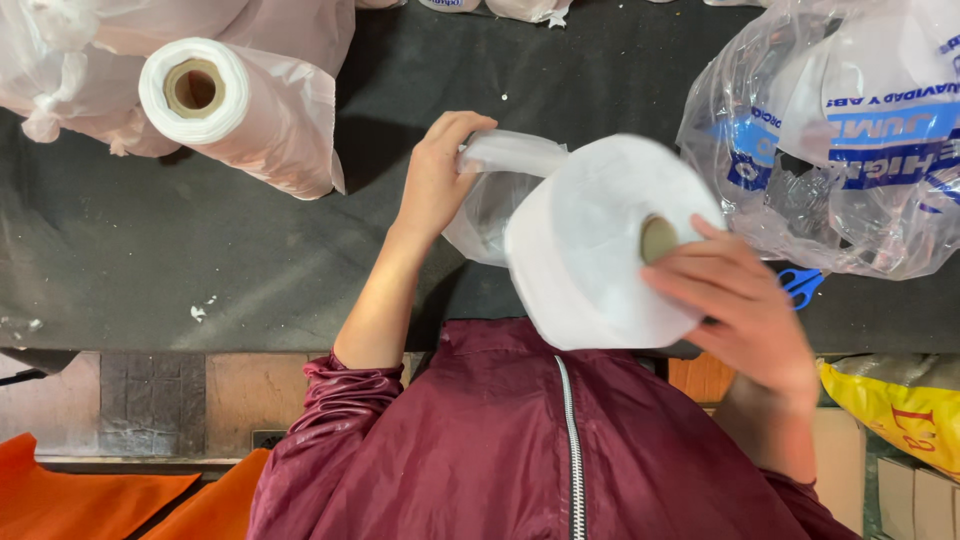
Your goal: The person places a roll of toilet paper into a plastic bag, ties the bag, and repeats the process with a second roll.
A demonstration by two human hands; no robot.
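My right hand (745,310) grips a large white paper roll (590,245) with a brown cardboard core, holding it by its flat end above the dark table (150,240). My left hand (435,180) is closed on the mouth of a thin clear plastic bag (490,205) that lies against the far side of the roll. The roll is blurred. Part of the bag is hidden behind the roll.
A roll of thin plastic bags (215,95) lies at the back left on crumpled clear plastic. A big clear printed wrapper (850,140) fills the right side, with blue scissors (803,285) under its edge. A yellow package (895,405) and orange cloth (90,495) lie below the table edge.
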